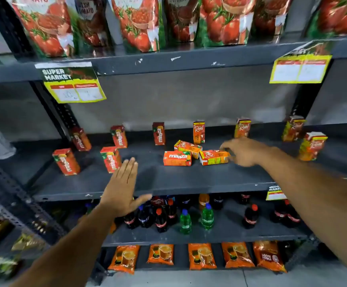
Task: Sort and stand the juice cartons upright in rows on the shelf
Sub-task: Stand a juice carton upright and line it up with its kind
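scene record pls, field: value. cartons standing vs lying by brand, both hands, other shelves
shelf: grey metal shelf
standing Maaza: five, left side, e.g.
standing Real: four, right side, e.g.
lying flat: three mid-shelf, Maaza carton, two Real cartons and
left hand: open, flat, empty, near shelf front edge
right hand: at the right lying Real carton, blurred, grip unclear
shelf above: tomato pouches
shelf below: soda bottles

"Maaza" carton (177,158) and "Real" carton (214,157) lie flat; shelf tag (72,84) reads "SUPER MARKET".
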Motion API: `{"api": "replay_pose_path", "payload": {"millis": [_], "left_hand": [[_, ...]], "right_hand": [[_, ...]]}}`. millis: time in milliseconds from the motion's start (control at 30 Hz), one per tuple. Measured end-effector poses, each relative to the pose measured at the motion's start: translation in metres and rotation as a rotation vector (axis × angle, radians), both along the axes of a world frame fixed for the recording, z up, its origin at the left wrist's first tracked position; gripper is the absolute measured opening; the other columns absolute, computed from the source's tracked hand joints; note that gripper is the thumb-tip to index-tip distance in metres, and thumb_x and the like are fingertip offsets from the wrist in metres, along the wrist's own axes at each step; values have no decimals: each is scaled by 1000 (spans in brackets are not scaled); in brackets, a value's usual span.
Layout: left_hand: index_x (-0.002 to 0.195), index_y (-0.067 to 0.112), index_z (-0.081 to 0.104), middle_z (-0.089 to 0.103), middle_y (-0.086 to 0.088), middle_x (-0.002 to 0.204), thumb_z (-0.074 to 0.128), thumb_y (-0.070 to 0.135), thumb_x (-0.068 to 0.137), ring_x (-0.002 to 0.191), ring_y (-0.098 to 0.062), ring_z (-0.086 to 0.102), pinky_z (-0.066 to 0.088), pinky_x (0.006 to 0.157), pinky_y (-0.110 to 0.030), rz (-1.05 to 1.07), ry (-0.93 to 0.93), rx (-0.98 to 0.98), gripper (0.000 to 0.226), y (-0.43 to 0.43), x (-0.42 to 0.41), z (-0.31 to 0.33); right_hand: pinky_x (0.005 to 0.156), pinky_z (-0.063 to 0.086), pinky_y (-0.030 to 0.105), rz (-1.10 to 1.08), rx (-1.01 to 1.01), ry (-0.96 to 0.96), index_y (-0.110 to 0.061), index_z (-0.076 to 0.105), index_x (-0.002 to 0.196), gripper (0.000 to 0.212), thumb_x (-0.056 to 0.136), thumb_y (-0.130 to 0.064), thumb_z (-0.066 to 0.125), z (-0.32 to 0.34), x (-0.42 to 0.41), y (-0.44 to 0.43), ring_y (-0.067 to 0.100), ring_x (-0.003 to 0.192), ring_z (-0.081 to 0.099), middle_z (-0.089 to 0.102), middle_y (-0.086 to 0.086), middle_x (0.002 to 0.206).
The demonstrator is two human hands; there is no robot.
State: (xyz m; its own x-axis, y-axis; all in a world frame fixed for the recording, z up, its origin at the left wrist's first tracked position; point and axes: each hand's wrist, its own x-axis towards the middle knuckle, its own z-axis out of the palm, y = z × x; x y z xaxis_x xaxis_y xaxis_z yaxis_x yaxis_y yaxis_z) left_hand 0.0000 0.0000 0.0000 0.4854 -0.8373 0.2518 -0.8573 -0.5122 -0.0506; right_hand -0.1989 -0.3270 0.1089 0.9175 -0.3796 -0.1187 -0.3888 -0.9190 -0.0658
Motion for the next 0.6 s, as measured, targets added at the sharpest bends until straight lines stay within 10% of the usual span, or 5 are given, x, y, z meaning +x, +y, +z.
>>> {"api": "replay_pose_path", "payload": {"millis": [600], "left_hand": [[147, 7, 19, 15, -9, 157, 22, 83, 78, 144, -24, 9, 8, 116, -42, 154, 152, 78, 102, -10, 24, -55]], "right_hand": [[104, 37, 29, -41, 352, 234, -17, 42, 142, 77, 75, -16, 79, -40, 84, -90, 18, 130, 47, 48, -1, 145]]}}
